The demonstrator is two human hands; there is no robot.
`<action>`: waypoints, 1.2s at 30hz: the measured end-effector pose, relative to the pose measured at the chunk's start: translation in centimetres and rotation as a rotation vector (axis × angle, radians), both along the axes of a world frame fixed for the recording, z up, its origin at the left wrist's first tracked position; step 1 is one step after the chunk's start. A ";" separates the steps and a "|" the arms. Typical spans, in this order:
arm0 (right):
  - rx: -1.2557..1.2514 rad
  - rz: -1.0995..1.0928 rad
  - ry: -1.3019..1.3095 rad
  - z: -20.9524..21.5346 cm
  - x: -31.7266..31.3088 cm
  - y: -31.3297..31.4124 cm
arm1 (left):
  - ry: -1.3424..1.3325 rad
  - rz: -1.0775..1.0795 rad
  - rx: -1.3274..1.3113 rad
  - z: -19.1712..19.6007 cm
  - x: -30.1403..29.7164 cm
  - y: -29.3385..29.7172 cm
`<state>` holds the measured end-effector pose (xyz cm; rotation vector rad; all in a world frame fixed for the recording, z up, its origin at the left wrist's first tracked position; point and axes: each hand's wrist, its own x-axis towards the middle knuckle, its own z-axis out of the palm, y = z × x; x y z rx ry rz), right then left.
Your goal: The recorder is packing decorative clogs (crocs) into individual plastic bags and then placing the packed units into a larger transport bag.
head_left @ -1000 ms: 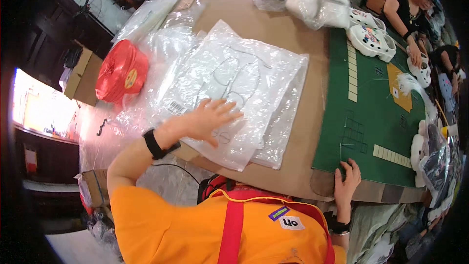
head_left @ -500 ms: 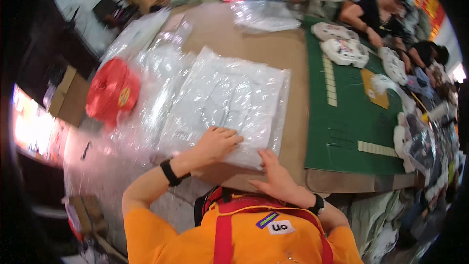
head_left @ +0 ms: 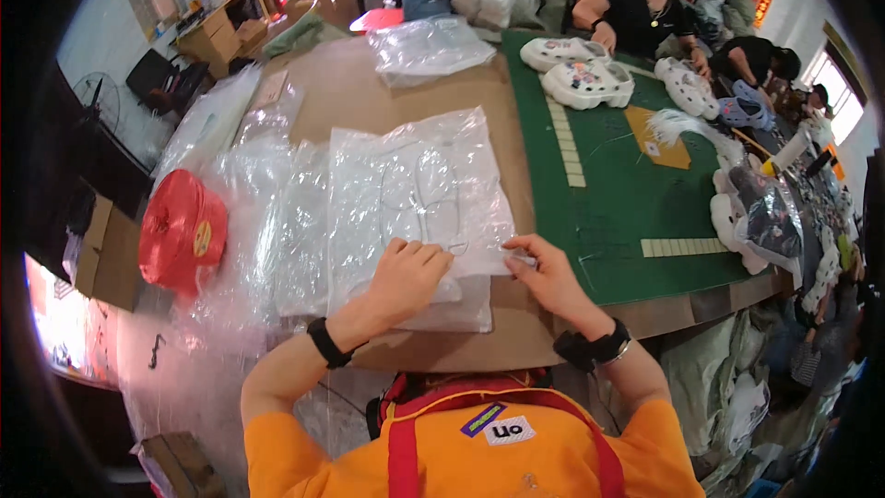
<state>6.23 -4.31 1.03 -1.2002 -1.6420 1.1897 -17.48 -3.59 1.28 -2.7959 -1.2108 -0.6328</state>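
Note:
A clear plastic bag (head_left: 475,189) with a looped outline showing through it lies on the brown-covered table, over another clear bag (head_left: 475,304). My left hand (head_left: 406,275) is on its near edge, fingers bent together over the film and thumb hidden. At the near right corner, my right hand (head_left: 550,281) pinches the film between thumb and forefinger. The near edge runs fairly straight from one hand to the other.
To the left are a red roll of plastic twine (head_left: 180,231) and loose clear bags (head_left: 244,249). On the right, a green mat (head_left: 604,221) bears white clogs (head_left: 590,83). Another clear bag (head_left: 429,46) lies at the back. A person (head_left: 636,0) sits across the mat.
The bag's near right corner has come up and now sits in my right hand's pinch. My right hand has moved up and right; my left fingers have curled. The whole view has shifted.

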 end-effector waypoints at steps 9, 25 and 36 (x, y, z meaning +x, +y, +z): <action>0.217 0.050 -0.210 1.0 -0.7 0.1 | -0.401 0.082 -0.449 1.2 0.3 0.6; 0.317 -0.051 -0.363 -0.1 -1.0 1.0 | -0.047 -0.120 0.213 1.5 0.2 0.5; 0.239 -0.052 -0.353 -1.2 -0.8 1.0 | 0.106 -0.089 0.208 1.0 0.2 -0.3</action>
